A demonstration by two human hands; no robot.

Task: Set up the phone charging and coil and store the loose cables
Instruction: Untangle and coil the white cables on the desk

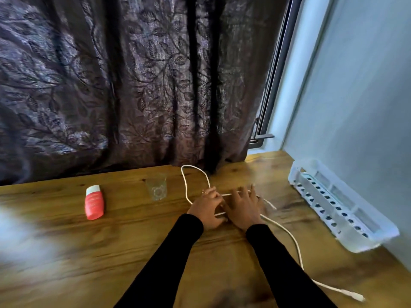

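A white cable (291, 237) lies on the wooden table (133, 252). It makes a loop toward the curtain and trails to the near right, where its plug end rests. My left hand (208, 208) grips the cable where the loop closes, fingers curled round it. Beside it, my right hand (243, 208) lies flat over the cable strands with its fingers spread. No phone is in view.
A white perforated plastic basket (338, 205) sits at the table's right edge against the pale wall. A clear drinking glass (156, 185) and a red bottle with a white cap (94, 202) stand left of the hands. A dark patterned curtain (133, 74) hangs behind.
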